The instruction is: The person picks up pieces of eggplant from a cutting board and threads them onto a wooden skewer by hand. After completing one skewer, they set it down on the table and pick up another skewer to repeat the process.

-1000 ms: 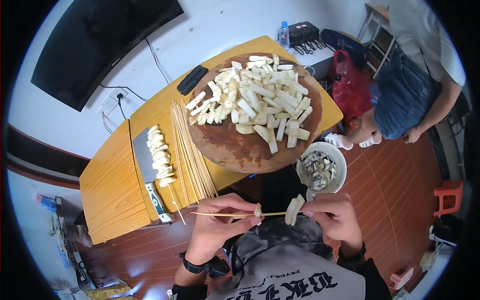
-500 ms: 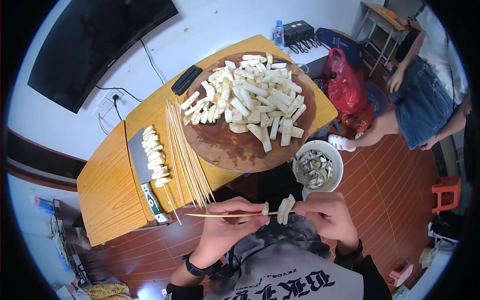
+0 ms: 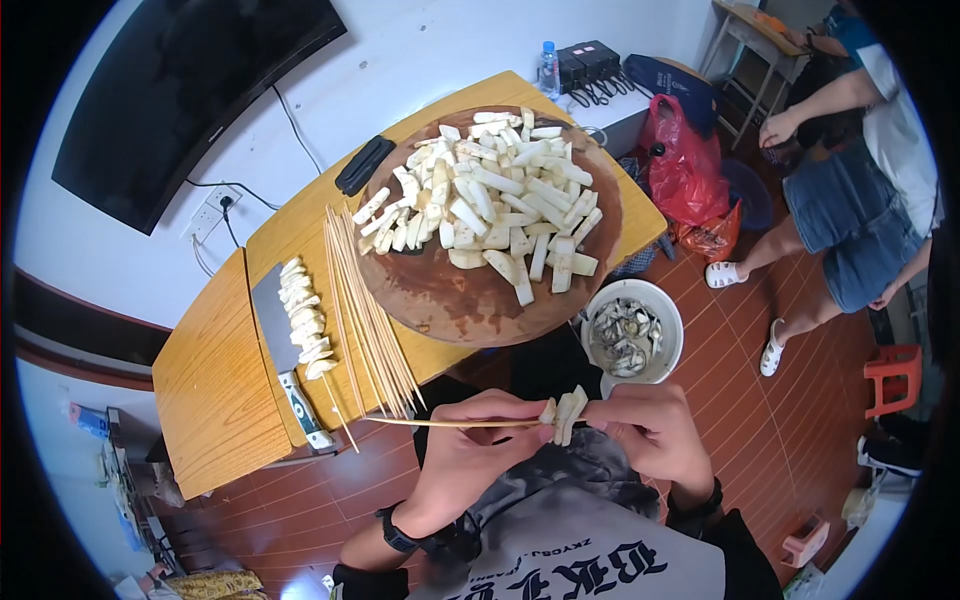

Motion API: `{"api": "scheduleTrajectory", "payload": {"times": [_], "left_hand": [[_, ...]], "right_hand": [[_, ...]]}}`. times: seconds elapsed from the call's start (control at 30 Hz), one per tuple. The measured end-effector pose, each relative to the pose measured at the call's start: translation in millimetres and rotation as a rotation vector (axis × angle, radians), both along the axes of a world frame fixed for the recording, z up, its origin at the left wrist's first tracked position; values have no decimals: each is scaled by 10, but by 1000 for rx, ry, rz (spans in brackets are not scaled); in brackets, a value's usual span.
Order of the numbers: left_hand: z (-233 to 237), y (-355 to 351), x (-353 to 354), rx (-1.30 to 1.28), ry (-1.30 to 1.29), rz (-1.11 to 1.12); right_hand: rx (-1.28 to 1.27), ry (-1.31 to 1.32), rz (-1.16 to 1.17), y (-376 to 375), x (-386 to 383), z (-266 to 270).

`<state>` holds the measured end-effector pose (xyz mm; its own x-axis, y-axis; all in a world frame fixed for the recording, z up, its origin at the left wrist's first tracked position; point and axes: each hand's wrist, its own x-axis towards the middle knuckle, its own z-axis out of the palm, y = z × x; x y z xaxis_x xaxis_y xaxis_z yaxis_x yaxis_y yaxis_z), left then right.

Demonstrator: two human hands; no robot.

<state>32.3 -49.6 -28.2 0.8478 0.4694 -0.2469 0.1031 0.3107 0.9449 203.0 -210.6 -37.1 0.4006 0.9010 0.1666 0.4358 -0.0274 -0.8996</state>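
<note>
Across the upper middle of the view, seen from above, a wooden table (image 3: pixel 220 380) stands against a white wall. On it rests a big round chopping board (image 3: pixel 450 300), and its far half is heaped with a pile of pale vegetable strips (image 3: pixel 490 200). On the floor just below the table's right end sits a white bowl (image 3: pixel 595 300) full of dark peelings. Left of the board lies a cleaver (image 3: pixel 272 305) with a row of slices (image 3: pixel 303 320) along its blade. Between the cleaver and the board lies a bundle of bare skewers (image 3: pixel 365 310), fanned slightly and pointing toward the viewer. At the far right another person (image 3: pixel 850 200) stands well apart from the table.

Low in the view, over the lap, both hands work together. The left hand (image 3: pixel 470 450) is curled closed, thumb and fingers pinching the shaft of a single skewer (image 3: pixel 440 423), which lies level with its bare length pointing left. The right hand (image 3: pixel 650 430) is also closed, fingertips pinching the skewer's other end. Between the two hands, a few threaded pieces (image 3: pixel 565 413) sit pressed close together on the stick, touching the fingertips of both hands.

As a judgement, the work looks barely begun. Only this one skewer carries any pieces, and most of its length is bare. No finished skewer shows anywhere, the pile on the board looks nearly untouched, and the bundle of empty sticks is thick.
</note>
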Motion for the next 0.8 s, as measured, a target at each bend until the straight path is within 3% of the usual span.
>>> {"api": "scheduleTrajectory", "payload": {"times": [0.3, 0.6, 0.8], "left_hand": [[8, -72, 26, -65, -66, 81], [-69, -80, -54, 193, -103, 78], [-31, -46, -37, 132, -127, 48]], "right_hand": [[38, 29, -8, 9, 18, -56], [116, 64, -6, 95, -15, -120], [97, 48, -13, 65, 2, -105]]}}
